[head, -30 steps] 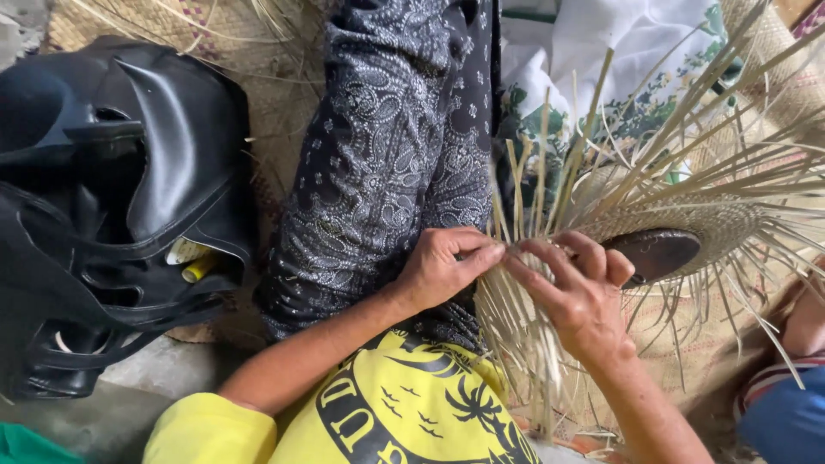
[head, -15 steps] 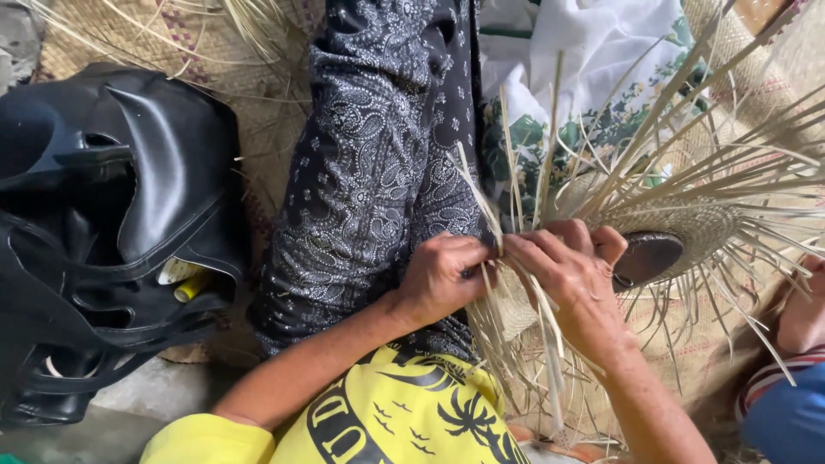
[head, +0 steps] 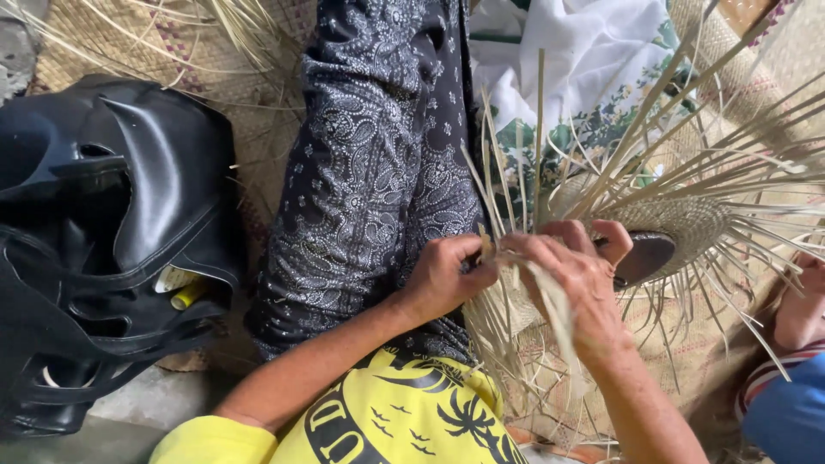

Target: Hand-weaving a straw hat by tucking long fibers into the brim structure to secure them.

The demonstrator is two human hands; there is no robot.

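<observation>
A half-woven straw piece with many loose pale strips fanning outward lies over my lap, wrapped around a dark rounded form. My left hand pinches a few straw strips at the weave's near edge. My right hand grips strips right beside it, fingers curled over the weave and touching the dark form. Both hands nearly touch. My leg in dark patterned trousers runs up the middle, and my yellow shirt shows at the bottom.
A black leather bag lies open at the left on a woven mat, with a yellow item inside. White floral cloth lies at the top right. Another person's limb and blue garment sit at the right edge.
Both hands have shifted slightly up and together along the weave's edge, folding strips; the upright strips now stand more bunched between them.
</observation>
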